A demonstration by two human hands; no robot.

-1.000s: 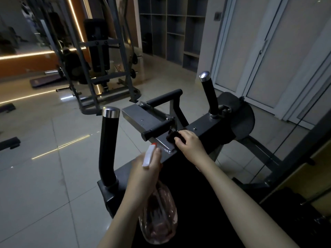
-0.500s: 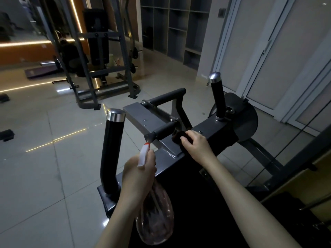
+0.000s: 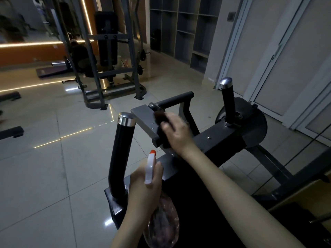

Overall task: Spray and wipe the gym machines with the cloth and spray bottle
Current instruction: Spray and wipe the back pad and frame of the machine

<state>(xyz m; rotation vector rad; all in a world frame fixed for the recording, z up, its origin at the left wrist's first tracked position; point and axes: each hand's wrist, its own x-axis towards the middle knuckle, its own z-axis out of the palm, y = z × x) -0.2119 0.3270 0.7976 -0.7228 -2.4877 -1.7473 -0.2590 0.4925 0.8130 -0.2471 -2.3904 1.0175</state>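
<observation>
Right grip (image 3: 176, 133) clamps cloth (image 3: 160, 117) on grey plate (image 3: 141, 116); advise overlapping passes toward 11 o'clock. Left grip (image 3: 145, 183) clamps spray bottle (image 3: 163, 228).

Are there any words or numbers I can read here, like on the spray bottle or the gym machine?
There are none that can be read.
The spray bottle has a plain white head with a red tip and a clear body with no label in view.
The grey plate is bare metal where it shows; the right hand and the cloth cover part of it.
The wall panel is too small and dim to tell.
</observation>
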